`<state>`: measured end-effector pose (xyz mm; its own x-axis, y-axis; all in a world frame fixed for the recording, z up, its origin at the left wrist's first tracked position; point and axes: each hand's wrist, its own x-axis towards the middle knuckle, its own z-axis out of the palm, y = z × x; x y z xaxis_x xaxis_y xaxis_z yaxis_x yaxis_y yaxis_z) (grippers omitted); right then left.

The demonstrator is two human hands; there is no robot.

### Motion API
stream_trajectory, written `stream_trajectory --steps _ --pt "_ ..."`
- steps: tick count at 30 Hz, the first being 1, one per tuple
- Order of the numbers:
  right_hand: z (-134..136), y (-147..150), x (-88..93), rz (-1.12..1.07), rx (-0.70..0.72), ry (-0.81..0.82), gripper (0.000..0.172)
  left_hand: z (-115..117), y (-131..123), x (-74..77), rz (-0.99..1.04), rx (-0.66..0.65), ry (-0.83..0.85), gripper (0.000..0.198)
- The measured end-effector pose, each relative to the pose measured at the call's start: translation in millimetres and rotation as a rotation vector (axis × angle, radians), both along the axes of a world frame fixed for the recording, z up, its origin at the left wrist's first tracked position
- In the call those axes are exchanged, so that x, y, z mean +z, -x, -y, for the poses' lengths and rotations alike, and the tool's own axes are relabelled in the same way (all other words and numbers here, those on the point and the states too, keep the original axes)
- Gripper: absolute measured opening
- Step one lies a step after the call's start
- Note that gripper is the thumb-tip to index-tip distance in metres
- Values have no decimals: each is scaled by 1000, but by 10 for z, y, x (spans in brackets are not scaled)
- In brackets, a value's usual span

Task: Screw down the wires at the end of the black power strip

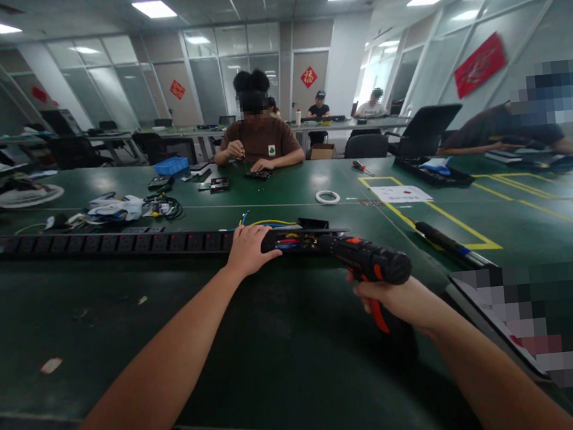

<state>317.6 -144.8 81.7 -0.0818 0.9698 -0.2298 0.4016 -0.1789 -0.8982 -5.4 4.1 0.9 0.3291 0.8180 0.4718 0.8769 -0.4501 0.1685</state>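
Directions are taken from the open section of the multi-socket power strip [118,243], which lies lengthwise on the green surface [259,364], its row of sockets running off toward 9 o'clock. At that open section, the uncovered end, the exposed wires [289,243] are visible. The left hand [250,248], just beside them at 9 o'clock, has its grip spread across the strip's width from above, fingers over the top and thumb along the near side, holding it down. The right hand [397,297], at 4 o'clock, has its grip closed round the handle of a black-and-orange cordless drill driver [370,258], nose pointed at the open end. Whether the bit touches a fastener cannot be told; the nose is in shadow. The step in hand is judged to be screw work on that end. The next move would call for a firm left hold, the bit square to its fastener, and the wires kept clear of it. Also noted: a roll of white tape [327,198] between 1 and 2 o'clock, a pen-shaped tool [452,244] at 3 o'clock, and a brown-shirted co-worker [279,135] near 12 o'clock, handling separate parts.
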Motion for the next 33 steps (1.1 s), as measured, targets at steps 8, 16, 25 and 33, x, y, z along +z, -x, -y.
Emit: stream_trajectory --steps 8,16,25,33 --pt "-17 -8 -28 -9 8 3 27 -1 4 -5 8 -3 7 66" --pt "1 9 15 9 17 -1 25 -4 2 -11 9 -3 16 67" --pt "-2 6 20 2 16 3 23 1 4 2 9 -6 20 67" --pt "7 11 24 7 8 -4 24 -6 4 -8 7 -2 18 67"
